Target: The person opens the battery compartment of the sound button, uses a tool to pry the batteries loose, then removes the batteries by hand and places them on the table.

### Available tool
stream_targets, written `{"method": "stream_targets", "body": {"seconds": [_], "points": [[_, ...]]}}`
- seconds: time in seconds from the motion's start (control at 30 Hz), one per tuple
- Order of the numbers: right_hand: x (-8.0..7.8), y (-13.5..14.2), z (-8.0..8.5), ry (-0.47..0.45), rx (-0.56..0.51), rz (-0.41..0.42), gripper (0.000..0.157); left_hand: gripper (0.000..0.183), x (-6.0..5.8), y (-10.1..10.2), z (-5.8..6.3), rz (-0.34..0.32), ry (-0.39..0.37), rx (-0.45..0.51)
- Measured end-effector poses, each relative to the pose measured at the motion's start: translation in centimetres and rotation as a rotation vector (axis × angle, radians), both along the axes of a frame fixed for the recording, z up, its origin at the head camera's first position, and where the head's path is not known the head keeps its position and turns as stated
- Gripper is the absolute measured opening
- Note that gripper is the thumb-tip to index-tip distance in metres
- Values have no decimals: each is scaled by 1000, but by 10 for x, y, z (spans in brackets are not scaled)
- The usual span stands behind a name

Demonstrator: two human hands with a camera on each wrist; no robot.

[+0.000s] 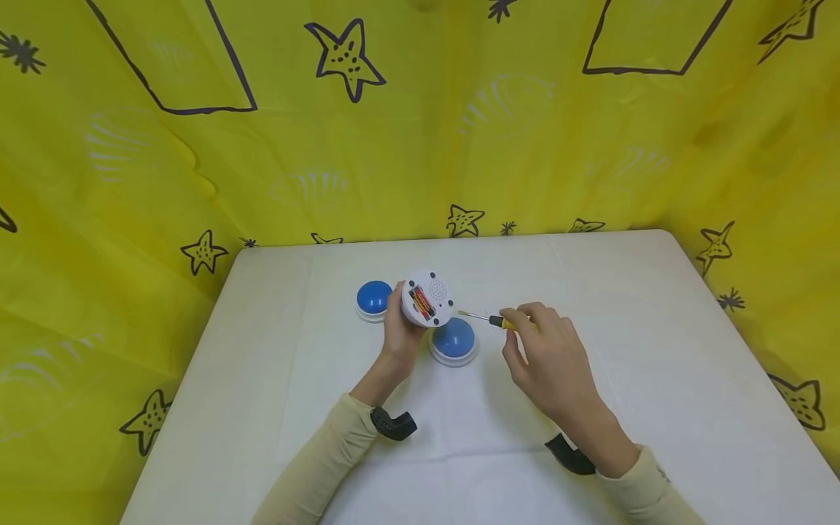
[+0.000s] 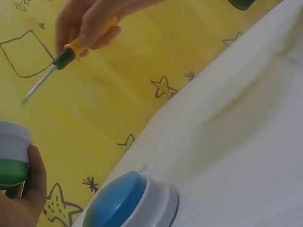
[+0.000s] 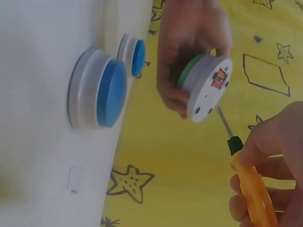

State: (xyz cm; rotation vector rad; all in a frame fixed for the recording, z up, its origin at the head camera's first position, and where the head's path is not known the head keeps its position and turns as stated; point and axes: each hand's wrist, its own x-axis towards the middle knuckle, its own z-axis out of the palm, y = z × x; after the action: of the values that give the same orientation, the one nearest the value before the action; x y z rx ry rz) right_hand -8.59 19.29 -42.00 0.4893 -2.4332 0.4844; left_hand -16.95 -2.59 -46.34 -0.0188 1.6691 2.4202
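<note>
My left hand (image 1: 400,339) grips a round push button (image 1: 437,293) with a green dome and white base, raised above the table. Its underside faces me, and batteries (image 1: 422,301) show in an uncovered compartment. In the right wrist view the green dome (image 3: 190,71) lies against the left palm. My right hand (image 1: 551,357) holds a yellow-handled screwdriver (image 3: 253,189); its metal tip points at the button's base, a short gap away. Beneath the raised button stands a blue push button (image 1: 454,337) on the table. Another blue push button (image 1: 373,297) is behind the left hand.
The white table (image 1: 315,292) carries both blue buttons near its middle. A yellow curtain (image 1: 407,146) with drawn starfish hangs along the back and sides. Black bands (image 1: 394,424) are on both wrists.
</note>
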Motion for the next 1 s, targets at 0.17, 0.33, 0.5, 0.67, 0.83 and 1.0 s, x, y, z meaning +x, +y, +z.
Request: {"method": "stream_targets", "body": {"seconds": [0.17,0.33,0.5,0.67,0.83,1.0], "points": [[0,-9,2,-26,4,12,27,62,3,4,-2,6,11,10],[0,-15,3,-47,31,17,29,59,4,8,-1,11,32,16],[-1,-17,4,-40,50,37,30,59,6,9,-1,21,46,2],[0,-18,8,-55,68,54,32,59,8,10,-1,34,58,16],[2,-19,13,-111,94,48,36,59,11,13,-2,46,66,17],[6,-21,15,-141,91,44,37,63,16,16,1,65,40,64]]}}
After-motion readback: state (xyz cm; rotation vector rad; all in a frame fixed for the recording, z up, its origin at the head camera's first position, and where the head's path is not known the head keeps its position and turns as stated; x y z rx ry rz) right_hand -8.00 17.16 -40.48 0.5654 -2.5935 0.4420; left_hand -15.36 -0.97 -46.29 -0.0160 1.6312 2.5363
